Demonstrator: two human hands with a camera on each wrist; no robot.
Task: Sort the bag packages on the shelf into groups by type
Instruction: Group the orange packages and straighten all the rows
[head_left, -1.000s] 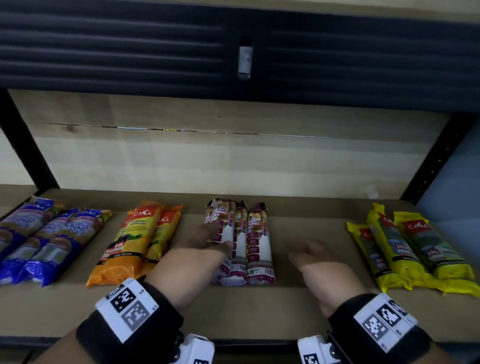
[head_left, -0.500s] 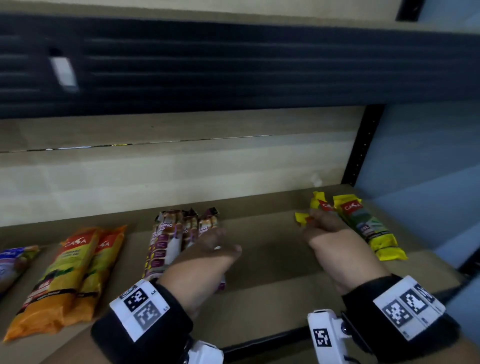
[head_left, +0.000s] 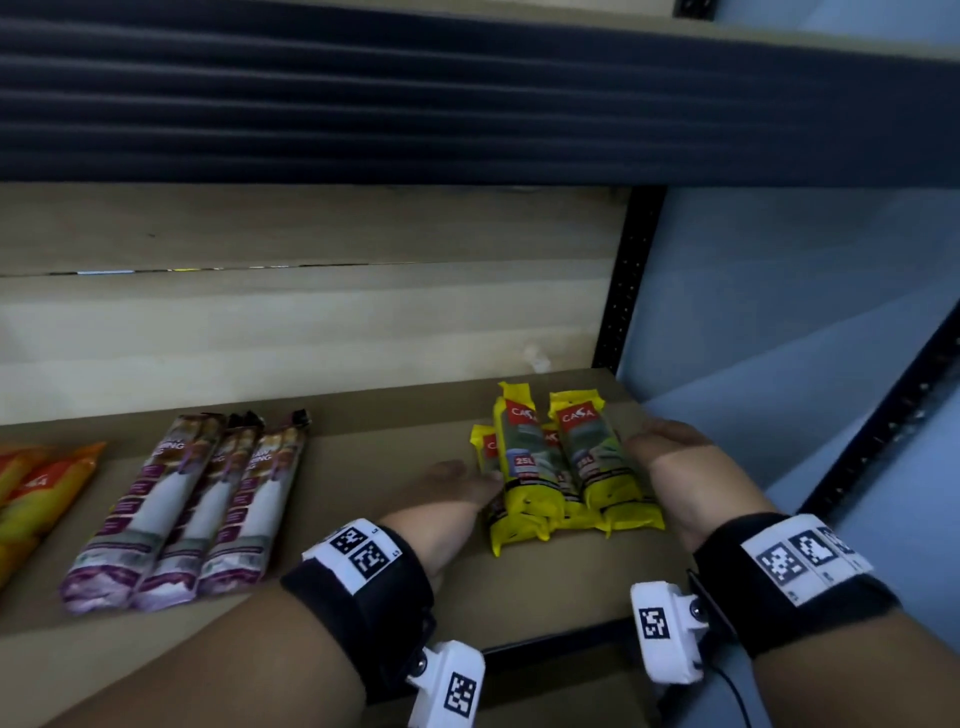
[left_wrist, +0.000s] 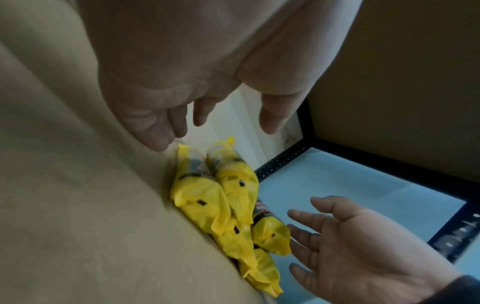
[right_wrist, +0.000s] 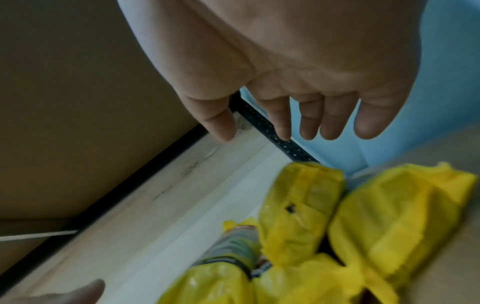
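Several yellow bag packages (head_left: 563, 467) lie bunched in a small pile at the right end of the wooden shelf (head_left: 395, 452), some on top of others. My left hand (head_left: 457, 483) is open, its fingertips at the pile's left edge. My right hand (head_left: 667, 447) is open too, palm turned to the pile's right side; I cannot tell if it touches. The left wrist view shows the yellow packages (left_wrist: 228, 195) between both hands, with the right hand (left_wrist: 350, 246) spread. In the right wrist view straight fingers (right_wrist: 283, 123) hang over the yellow packages (right_wrist: 369, 216).
Three purple-and-white packages (head_left: 192, 509) lie side by side left of the middle. Orange packages (head_left: 36, 493) sit at the far left edge of view. A black upright post (head_left: 623, 291) and a blue wall (head_left: 779, 338) close off the shelf's right end. Another shelf hangs overhead.
My left hand left the purple-and-white packages and moved right to the yellow ones. The yellow packages, spread side by side before, now sit pushed together between both hands.
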